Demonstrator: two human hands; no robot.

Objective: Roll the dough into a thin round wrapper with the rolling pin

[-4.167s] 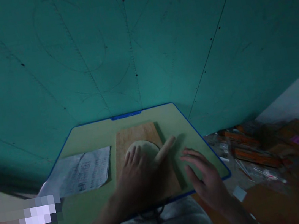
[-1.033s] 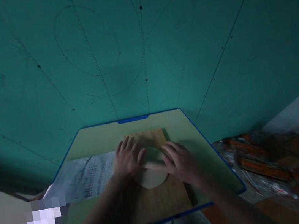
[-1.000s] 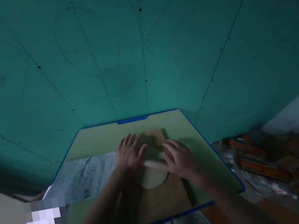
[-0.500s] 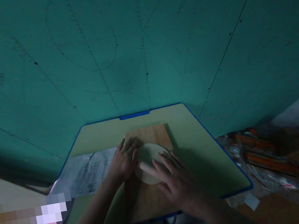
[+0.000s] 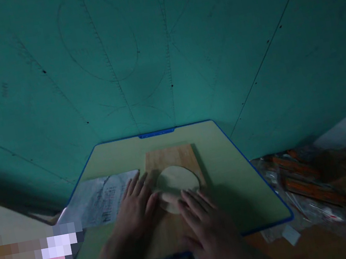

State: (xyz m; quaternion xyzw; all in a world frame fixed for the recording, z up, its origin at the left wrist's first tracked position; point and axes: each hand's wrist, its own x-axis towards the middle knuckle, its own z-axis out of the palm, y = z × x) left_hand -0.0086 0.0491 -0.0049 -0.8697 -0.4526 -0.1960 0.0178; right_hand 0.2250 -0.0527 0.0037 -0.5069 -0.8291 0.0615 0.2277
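A flat, pale round of dough point(image 5: 178, 177) lies on a wooden board point(image 5: 166, 233) in the head view. Across its near part runs a short, light rolling pin point(image 5: 169, 197), its ends covered by my hands. My left hand point(image 5: 135, 207) is at the pin's left end, palm down, fingers stretched out and thumb toward the dough. Over the right end lies my right hand point(image 5: 202, 218), its fingers extended forward and its thumb apart. Neither hand is wrapped around the pin as far as I can see.
Under the board is a pale green, blue-edged tabletop point(image 5: 230, 173). A printed sheet point(image 5: 100, 198) lies on its left side. A green wall point(image 5: 146, 54) with pencilled lines rises behind. Plastic-wrapped orange items point(image 5: 313, 185) are on the floor at right.
Both hands have drawn back toward me, the left one also shifting leftward. The rolling pin sits slightly nearer and more level, and more of the dough's far part shows.
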